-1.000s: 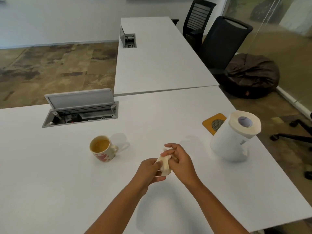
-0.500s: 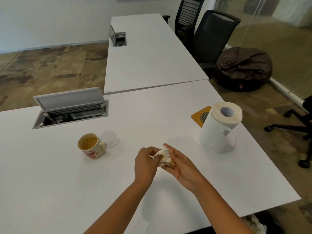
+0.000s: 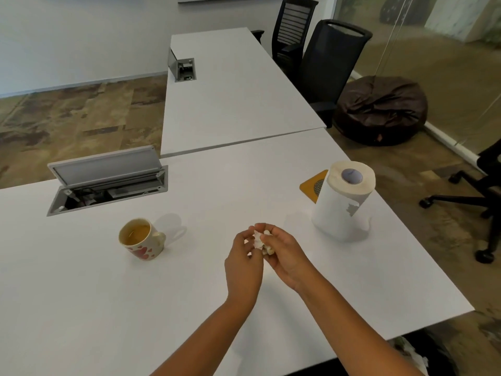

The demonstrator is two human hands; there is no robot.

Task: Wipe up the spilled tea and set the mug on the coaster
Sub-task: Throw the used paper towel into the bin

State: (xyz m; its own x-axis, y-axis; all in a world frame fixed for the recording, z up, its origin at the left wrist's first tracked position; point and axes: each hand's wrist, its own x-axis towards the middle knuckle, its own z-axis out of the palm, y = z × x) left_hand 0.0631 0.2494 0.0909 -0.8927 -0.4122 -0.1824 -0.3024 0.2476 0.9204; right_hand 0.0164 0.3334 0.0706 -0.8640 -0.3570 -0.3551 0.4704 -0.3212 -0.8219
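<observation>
A crumpled, tea-stained paper towel wad is pinched between my left hand and my right hand, just above the white table near its middle. A cream mug with red hearts stands to the left, half full of tea, its handle pointing right. The yellow coaster lies at the right, partly hidden behind a paper towel roll. I see no liquid on the tabletop.
An open cable box with a raised lid is sunk into the table at the back left. A second white table adjoins behind. Black office chairs and a brown beanbag stand right. A bin with rubbish sits under the table's near right corner.
Both hands have kept scrunching the paper towel into a tighter ball. The view has shifted, so the mug and roll sit differently in frame; neither has moved on the table.
</observation>
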